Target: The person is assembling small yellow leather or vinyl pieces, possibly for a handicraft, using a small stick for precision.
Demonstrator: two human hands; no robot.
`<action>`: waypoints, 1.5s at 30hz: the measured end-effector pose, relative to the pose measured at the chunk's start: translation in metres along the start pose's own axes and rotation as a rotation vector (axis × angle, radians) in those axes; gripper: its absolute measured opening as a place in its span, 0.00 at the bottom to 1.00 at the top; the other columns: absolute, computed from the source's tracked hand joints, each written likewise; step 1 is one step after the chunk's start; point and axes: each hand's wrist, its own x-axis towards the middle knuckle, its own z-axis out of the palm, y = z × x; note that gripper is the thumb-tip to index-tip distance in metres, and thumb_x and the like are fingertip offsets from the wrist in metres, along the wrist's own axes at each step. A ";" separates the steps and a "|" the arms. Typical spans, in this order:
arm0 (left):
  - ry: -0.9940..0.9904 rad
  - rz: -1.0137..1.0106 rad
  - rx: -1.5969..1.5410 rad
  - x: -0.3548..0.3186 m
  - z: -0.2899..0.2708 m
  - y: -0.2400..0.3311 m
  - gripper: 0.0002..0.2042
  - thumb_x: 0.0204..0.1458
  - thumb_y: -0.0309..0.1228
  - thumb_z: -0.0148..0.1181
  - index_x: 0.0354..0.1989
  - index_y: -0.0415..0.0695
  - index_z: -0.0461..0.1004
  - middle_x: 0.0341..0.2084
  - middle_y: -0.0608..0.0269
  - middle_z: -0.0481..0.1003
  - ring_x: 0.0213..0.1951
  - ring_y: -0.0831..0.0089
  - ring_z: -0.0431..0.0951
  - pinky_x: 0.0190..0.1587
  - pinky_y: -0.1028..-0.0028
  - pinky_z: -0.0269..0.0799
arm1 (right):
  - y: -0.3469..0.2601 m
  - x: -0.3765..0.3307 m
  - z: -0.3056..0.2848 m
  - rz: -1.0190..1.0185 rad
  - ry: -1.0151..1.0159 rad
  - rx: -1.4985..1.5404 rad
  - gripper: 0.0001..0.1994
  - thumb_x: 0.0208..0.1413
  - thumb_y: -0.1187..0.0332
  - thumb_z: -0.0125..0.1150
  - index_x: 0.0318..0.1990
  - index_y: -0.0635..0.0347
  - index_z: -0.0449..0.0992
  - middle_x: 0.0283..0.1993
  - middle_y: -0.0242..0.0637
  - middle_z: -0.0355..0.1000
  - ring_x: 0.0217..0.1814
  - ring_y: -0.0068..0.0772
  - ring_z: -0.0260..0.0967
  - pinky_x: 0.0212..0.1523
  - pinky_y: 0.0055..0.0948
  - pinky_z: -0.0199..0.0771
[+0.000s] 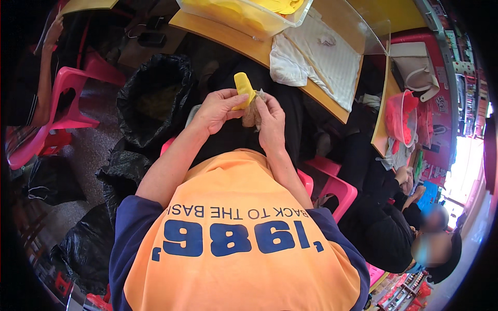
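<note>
In front of my lap, my left hand point(218, 110) pinches a folded, soft-looking yellow piece point(242, 83) between thumb and fingers. Its rounded end sticks up above the fingers. My right hand point(272, 120) is closed on a crumpled tan piece point(250, 118) that looks like thin cloth and hangs down between the hands. The yellow and tan pieces touch, but whether they are joined I cannot tell.
Ahead, a clear tub point(244, 18) of yellow pieces and a white cloth point(319, 57) lie on a wooden table point(223, 39). An open black bag point(127, 98) stands at left, near a pink chair point(70, 98). Another person point(386, 228) sits at right near a red-filled tub point(399, 119).
</note>
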 end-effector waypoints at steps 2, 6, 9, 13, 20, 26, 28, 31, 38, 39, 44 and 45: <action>-0.010 -0.002 -0.019 0.000 0.000 -0.001 0.16 0.51 0.32 0.64 0.45 0.37 0.73 0.38 0.63 0.76 0.38 0.77 0.76 0.40 0.78 0.74 | 0.008 0.002 -0.004 -0.126 0.071 -0.034 0.09 0.55 0.72 0.60 0.40 0.69 0.75 0.35 0.31 0.71 0.35 0.14 0.67 0.35 0.16 0.67; -0.027 0.013 0.003 -0.003 0.002 0.003 0.14 0.52 0.31 0.62 0.45 0.37 0.73 0.38 0.63 0.76 0.38 0.77 0.77 0.41 0.78 0.75 | 0.017 0.002 -0.011 -0.051 0.038 -0.007 0.09 0.54 0.73 0.61 0.40 0.69 0.76 0.38 0.31 0.71 0.34 0.15 0.67 0.34 0.16 0.66; -0.053 0.053 0.077 -0.004 0.004 0.003 0.14 0.53 0.31 0.61 0.45 0.37 0.73 0.37 0.63 0.76 0.38 0.77 0.77 0.43 0.77 0.75 | 0.021 0.003 -0.013 -0.056 0.066 -0.087 0.07 0.52 0.74 0.62 0.37 0.69 0.77 0.40 0.31 0.70 0.33 0.17 0.68 0.33 0.15 0.66; -0.104 0.014 0.154 -0.004 0.002 0.001 0.14 0.54 0.31 0.60 0.46 0.37 0.73 0.38 0.63 0.76 0.39 0.76 0.77 0.44 0.76 0.75 | 0.017 0.003 -0.007 -0.245 0.081 -0.248 0.06 0.51 0.76 0.63 0.35 0.70 0.78 0.39 0.31 0.67 0.34 0.19 0.67 0.35 0.16 0.67; -0.132 -0.046 0.159 -0.005 0.006 -0.001 0.14 0.55 0.33 0.58 0.46 0.38 0.73 0.39 0.63 0.76 0.40 0.76 0.77 0.45 0.74 0.75 | 0.022 0.010 -0.016 -0.202 0.120 -0.299 0.14 0.50 0.73 0.64 0.44 0.66 0.73 0.38 0.32 0.68 0.37 0.19 0.67 0.37 0.18 0.68; -0.100 -0.109 0.042 -0.007 0.002 0.006 0.14 0.55 0.35 0.59 0.46 0.41 0.74 0.39 0.64 0.76 0.40 0.77 0.77 0.43 0.75 0.76 | -0.023 -0.007 -0.022 0.248 -0.132 -0.112 0.20 0.51 0.65 0.64 0.48 0.69 0.69 0.40 0.35 0.71 0.35 0.23 0.71 0.38 0.20 0.72; -0.120 -0.136 0.084 -0.008 0.001 0.010 0.15 0.54 0.38 0.59 0.46 0.41 0.74 0.38 0.64 0.76 0.39 0.77 0.77 0.41 0.76 0.76 | -0.022 -0.007 -0.025 0.296 -0.201 -0.208 0.19 0.49 0.66 0.65 0.45 0.69 0.71 0.38 0.35 0.72 0.32 0.22 0.71 0.35 0.21 0.72; -0.127 -0.078 0.242 -0.012 0.006 0.009 0.17 0.54 0.39 0.59 0.46 0.40 0.74 0.37 0.63 0.76 0.38 0.77 0.77 0.39 0.76 0.77 | -0.013 -0.005 -0.025 0.147 -0.127 -0.399 0.15 0.47 0.67 0.67 0.40 0.67 0.74 0.33 0.33 0.73 0.32 0.18 0.69 0.33 0.19 0.70; -0.106 -0.061 0.362 -0.008 0.003 0.005 0.21 0.57 0.45 0.53 0.46 0.36 0.73 0.36 0.61 0.75 0.38 0.75 0.77 0.37 0.74 0.78 | 0.001 -0.003 -0.018 -0.063 0.005 -0.408 0.09 0.46 0.70 0.67 0.32 0.64 0.75 0.27 0.28 0.71 0.30 0.14 0.65 0.31 0.17 0.67; -0.137 -0.054 0.360 -0.006 0.001 0.000 0.22 0.58 0.46 0.52 0.45 0.36 0.72 0.36 0.60 0.75 0.37 0.75 0.77 0.38 0.73 0.78 | 0.008 -0.003 -0.019 -0.071 0.014 -0.431 0.08 0.46 0.71 0.66 0.31 0.64 0.74 0.27 0.28 0.70 0.29 0.14 0.64 0.31 0.17 0.67; -0.167 -0.005 0.365 -0.005 0.005 -0.007 0.22 0.59 0.47 0.50 0.44 0.36 0.72 0.36 0.58 0.75 0.37 0.74 0.77 0.39 0.73 0.78 | 0.017 0.000 -0.009 -0.217 0.118 -0.369 0.07 0.49 0.74 0.65 0.33 0.65 0.73 0.29 0.28 0.70 0.30 0.14 0.64 0.32 0.17 0.68; -0.173 -0.013 0.336 -0.006 0.006 -0.006 0.22 0.59 0.46 0.50 0.44 0.36 0.72 0.36 0.59 0.75 0.37 0.74 0.77 0.39 0.73 0.78 | 0.015 0.000 -0.008 -0.219 0.115 -0.370 0.07 0.49 0.74 0.65 0.33 0.65 0.73 0.29 0.28 0.70 0.30 0.14 0.64 0.32 0.17 0.68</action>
